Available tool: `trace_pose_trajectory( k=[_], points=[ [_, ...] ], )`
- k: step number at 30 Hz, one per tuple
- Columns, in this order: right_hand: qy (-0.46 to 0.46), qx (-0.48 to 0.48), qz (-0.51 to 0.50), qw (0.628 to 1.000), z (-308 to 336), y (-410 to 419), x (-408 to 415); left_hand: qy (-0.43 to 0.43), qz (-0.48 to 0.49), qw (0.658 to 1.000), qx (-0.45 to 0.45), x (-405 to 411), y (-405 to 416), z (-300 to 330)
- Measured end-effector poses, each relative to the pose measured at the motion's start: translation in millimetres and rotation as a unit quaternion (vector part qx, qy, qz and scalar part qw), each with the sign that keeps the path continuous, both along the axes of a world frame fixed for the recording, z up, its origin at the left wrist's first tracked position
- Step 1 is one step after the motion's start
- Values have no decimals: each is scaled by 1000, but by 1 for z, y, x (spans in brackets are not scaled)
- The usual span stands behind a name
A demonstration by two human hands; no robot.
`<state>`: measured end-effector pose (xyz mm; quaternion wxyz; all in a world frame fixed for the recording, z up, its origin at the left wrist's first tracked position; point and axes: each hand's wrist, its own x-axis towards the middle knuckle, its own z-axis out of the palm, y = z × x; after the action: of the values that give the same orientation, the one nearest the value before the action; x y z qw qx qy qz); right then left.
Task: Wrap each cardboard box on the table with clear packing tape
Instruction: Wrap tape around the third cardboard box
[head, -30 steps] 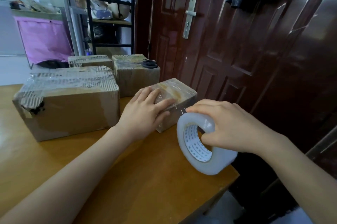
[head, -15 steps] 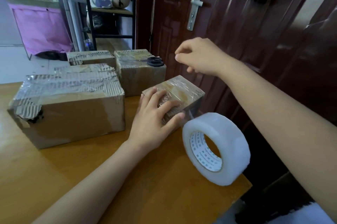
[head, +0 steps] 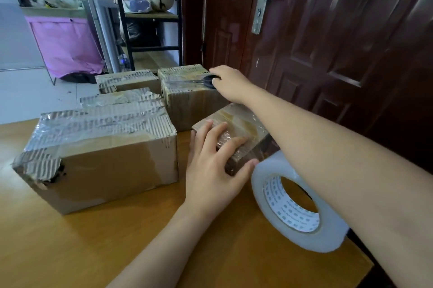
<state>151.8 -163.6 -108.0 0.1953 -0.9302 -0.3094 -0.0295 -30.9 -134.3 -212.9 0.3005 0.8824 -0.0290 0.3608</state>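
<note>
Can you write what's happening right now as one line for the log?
left hand: presses small taped box | right hand: at scissors on rear box | tape roll: standing on table

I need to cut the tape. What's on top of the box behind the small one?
Black-handled scissors lie on that box; the right hand covers part of the handles, touching them.

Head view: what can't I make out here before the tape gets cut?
- Scissors: handles partly hidden by the right hand; grip unclear.
- Tape strand from the tape roll to the small box: hidden by the right forearm.
- Small box's far side: behind that forearm.
- Rear box: partly blocked by nearer boxes.
</note>
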Motion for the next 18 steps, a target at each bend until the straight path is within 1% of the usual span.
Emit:
trace_pose_trajectory(
  k=[2, 7, 12, 14, 18],
  points=[
    [0, -3, 2, 1000, -4, 3, 2, -4, 4, 1000, 5, 0, -1, -1],
    [1, 66, -17, 998, 2, 4, 5, -19, 6, 1000, 23, 2, 0, -3],
    [13, 56, -20, 998, 6, -3, 6, -10, 2, 1000, 10, 3, 1, -4],
    [4, 49, -16, 999, 8, -6, 6, -4, -1, 1000, 5, 3, 1, -3],
    [-30, -16, -19, 999, 9, -3, 5, -2, -4, 1000, 0, 2, 0, -2]
  ],
)
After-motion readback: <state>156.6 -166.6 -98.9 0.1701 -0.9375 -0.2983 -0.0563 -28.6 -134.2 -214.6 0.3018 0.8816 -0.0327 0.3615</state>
